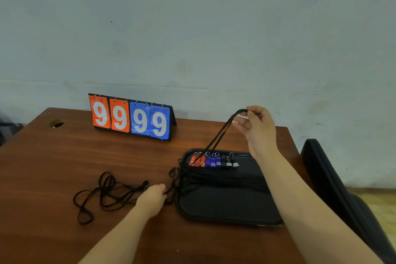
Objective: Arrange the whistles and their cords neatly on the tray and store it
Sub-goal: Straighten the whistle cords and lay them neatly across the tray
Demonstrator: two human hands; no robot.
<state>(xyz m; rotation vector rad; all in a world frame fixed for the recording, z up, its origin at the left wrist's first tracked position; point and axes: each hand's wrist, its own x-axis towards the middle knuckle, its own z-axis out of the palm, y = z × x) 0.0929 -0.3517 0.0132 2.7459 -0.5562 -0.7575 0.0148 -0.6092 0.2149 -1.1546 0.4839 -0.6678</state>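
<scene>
1. My right hand (258, 126) is lifted above the far edge of the tray. Its fingers (251, 113) pinch narrowly on the top of a black cord loop (222, 130).
2. From that pinch the loop's two strands run taut, down and to my left, to the row of whistles (214, 161). So the cord's long axis slants from upper right to lower left.
3. The whistles lie side by side across the far part of the black tray (227, 212), red, then blue, then black. A band of bundled cords lies just in front of them.
4. My left hand (153, 198) rests on the table (53, 167) just beside the tray's left rim. It is the nearer hand to the loose cords (107, 191), tangled to its left.
5. Its fingers curl downward among cords at the rim. I only see the back of the hand, so I cannot tell whether they grip any.
6. Where the lifted loop joins its whistle is too small to make out.
7. Behind stand a flip scoreboard (130, 117) and, to the right, a dark chair (334, 180), cut off by the frame.
</scene>
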